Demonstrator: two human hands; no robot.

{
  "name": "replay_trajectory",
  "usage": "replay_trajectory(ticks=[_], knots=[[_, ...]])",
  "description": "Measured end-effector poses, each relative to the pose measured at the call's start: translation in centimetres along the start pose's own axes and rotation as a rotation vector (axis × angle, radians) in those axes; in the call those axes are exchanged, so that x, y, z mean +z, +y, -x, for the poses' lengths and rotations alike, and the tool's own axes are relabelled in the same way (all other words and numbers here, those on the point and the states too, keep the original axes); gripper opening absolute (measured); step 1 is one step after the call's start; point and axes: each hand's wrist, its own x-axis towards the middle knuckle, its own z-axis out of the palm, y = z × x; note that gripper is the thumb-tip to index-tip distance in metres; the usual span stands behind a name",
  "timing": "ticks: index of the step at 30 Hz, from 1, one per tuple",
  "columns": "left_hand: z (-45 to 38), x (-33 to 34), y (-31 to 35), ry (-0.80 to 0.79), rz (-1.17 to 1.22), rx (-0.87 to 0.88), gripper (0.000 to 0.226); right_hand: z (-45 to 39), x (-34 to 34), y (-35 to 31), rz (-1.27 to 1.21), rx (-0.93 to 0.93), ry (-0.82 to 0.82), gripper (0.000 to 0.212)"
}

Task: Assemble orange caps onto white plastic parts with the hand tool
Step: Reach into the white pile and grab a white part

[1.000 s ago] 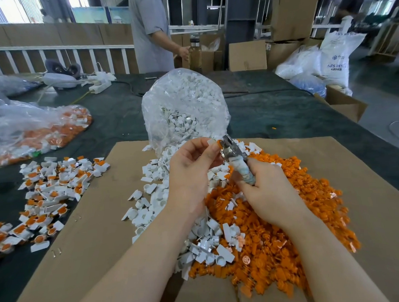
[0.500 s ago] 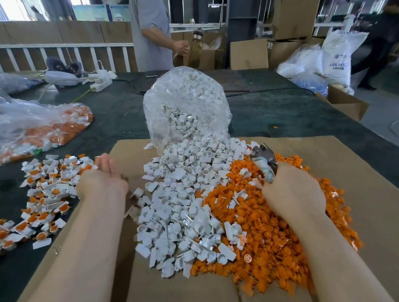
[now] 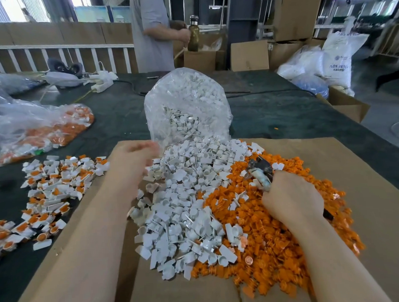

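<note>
Right hand point(image 3: 291, 198) grips hand tool point(image 3: 259, 170), ready over orange caps point(image 3: 279, 239); left hand point(image 3: 132, 157) blurred, grip unclear, near white parts point(image 3: 184, 197).

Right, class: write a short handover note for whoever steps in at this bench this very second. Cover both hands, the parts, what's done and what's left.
Left hand: blurred over the white parts; grip unclear.
Right hand: grips the hand tool, resting on the orange caps.
Done: capped pieces lie on the left of the table.
Left: both big heaps on the cardboard, plus the bag of white parts.
</note>
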Motion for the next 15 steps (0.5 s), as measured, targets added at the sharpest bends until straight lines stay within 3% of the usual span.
replay_trajectory(ticks=[3,7,15], knots=[[1.0,1.9,-1.1,-0.173,-0.576,0.139,0.005,-0.2,0.5,0.2,0.015,0.006,-0.019,0.028],[1.5,3.6,-2.0,-0.151,-1.040,0.234,0.022,-0.4,0.3,0.3,-0.007,0.010,-0.056,0.033],[1.7,3.8,-1.9,-0.171,-1.016,0.282,0.010,-0.1,0.2,0.1,-0.001,-0.011,-0.051,0.030]])
